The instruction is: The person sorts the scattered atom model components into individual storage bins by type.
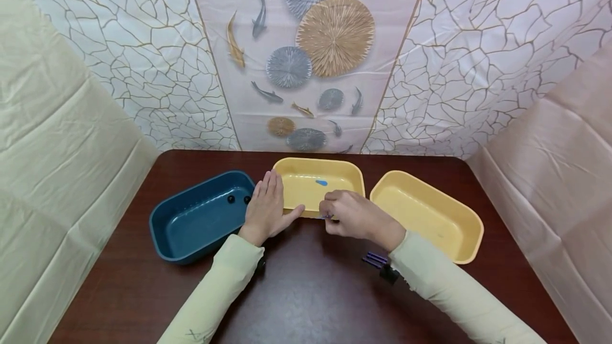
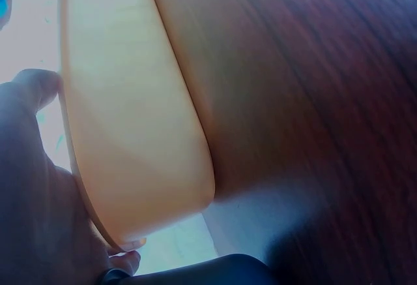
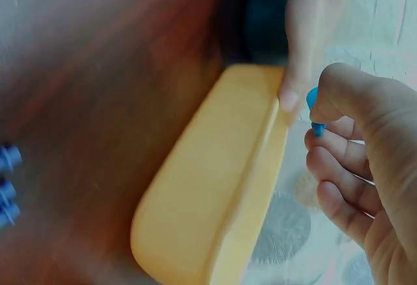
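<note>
Over the near rim of the middle tray: right hand (image 1: 356, 214), thumb and index finger clamped on a small bright-blue piece (image 3: 313, 98), material unclear. Head view mostly hides that piece behind the fingers; right wrist view shows it clearly.

Just beyond right hand, inside the middle yellow rounded-rectangular plastic tray (image 1: 298, 198): flat blue drop-shaped piece (image 1: 321, 182), lying loose.

Left of right hand: left hand (image 1: 268, 208), fingers straight and side by side, thumb spread away along the near rim. It lies on the tray's left end and covers that corner.

Left of left hand: dark-blue rounded-rectangular plastic tray (image 1: 196, 227), with two small round black pieces (image 1: 231, 199) inside, near its right end. Left hand and wrist overlap that end in the head view, and left hand stands between this tray and right hand.

Right of right hand: second yellow rounded-rectangular plastic tray (image 1: 425, 214), set at an angle; right wrist and sleeve block its near-left edge.

Nearer the person than right hand, on the dark-brown wood-grain surface (image 1: 306, 296): slim purple pieces (image 1: 375, 259), side by side just beside the right sleeve (image 1: 444, 275).
</note>
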Available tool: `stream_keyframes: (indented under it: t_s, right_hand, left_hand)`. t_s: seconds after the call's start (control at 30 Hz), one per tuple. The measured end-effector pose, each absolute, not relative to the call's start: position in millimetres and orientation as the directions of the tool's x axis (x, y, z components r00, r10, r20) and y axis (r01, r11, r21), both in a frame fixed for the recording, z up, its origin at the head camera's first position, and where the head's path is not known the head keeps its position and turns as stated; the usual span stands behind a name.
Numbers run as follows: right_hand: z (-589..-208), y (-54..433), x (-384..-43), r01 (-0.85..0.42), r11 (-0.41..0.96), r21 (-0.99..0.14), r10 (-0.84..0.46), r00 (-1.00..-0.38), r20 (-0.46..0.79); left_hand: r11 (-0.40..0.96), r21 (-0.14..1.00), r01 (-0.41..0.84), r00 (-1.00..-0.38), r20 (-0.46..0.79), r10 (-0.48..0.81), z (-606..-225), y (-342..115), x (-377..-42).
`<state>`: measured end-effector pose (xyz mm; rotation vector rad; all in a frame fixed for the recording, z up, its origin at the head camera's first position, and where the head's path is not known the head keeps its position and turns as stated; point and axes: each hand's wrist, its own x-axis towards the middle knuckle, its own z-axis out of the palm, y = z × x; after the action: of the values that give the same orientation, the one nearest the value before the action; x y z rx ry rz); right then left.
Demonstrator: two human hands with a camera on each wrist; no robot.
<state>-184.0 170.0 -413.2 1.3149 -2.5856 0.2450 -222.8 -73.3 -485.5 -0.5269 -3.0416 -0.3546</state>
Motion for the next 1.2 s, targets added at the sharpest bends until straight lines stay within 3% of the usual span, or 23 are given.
stream_keyframes:
  t_s: [0.2,0.53,0.73,1.0,1.2]
  right_hand:
    - [-403,175,-198,-0.797,0.604,0.0,-0.768,-0.581,0.269]
    - [-403,181,-231,-0.761,0.645,-0.072,-0.727,-0.64,0.251]
    - [-414,181,-246,-0.732,0.667,-0.139,-0.693,-0.678,0.245]
    - [-438,183,-264,-0.695,0.705,-0.14,-0.645,-0.711,0.278]
    - [-457,180,-276,-0.621,0.763,-0.177,-0.575,-0.778,0.251]
  left_hand:
    - [0.915,0.219,0.338,-0.941,0.083,0.328,-486,-73,-223]
    - [0.923,0.196,0.332,-0.943,0.053,0.328,-486,-73,-224]
    - [0.923,0.197,0.329,-0.944,0.053,0.325,-486,-73,-224]
    - [0.921,0.201,0.333,-0.943,0.07,0.325,-485,-73,-223]
    - [0.92,0.198,0.339,-0.941,0.091,0.327,-485,-73,-221]
